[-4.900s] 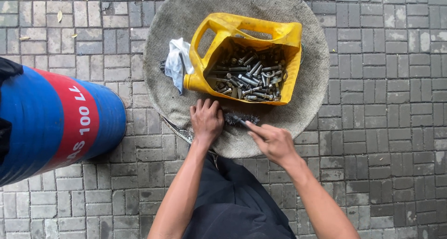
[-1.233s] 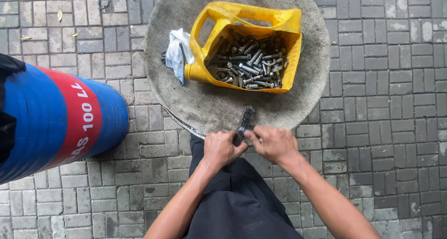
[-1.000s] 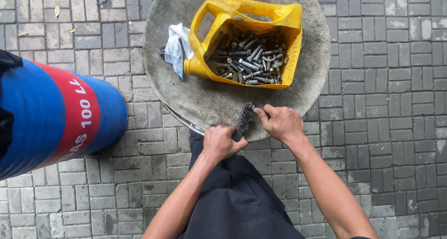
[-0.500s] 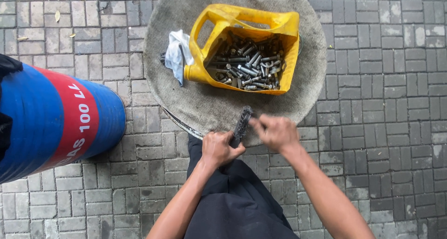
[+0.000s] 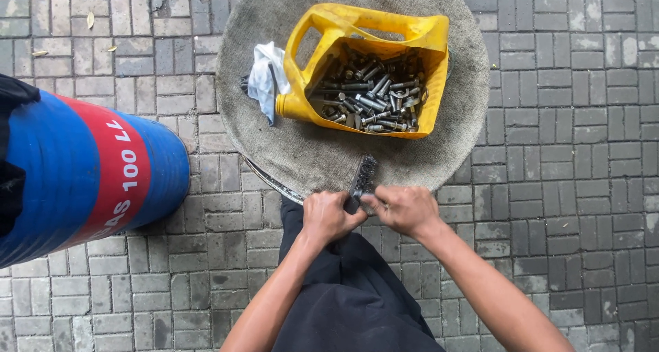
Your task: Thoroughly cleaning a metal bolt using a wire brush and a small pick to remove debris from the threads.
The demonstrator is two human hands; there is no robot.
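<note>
Dull grey metal bolts (image 5: 371, 98) are held in a glossy yellow plastic jug (image 5: 412, 36), set on rough matt cloth (image 5: 309, 153) beside a crumpled white rag (image 5: 264, 77).

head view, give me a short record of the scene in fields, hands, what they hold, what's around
left hand: closed at the base of a wire brush
right hand: closed beside the left, at the brush handle; any small part in it is hidden
bench: round grey mat
container: cut-open yellow jug of bolts
cloth: white rag left of the jug
nearby: blue drum, paved ground
</note>
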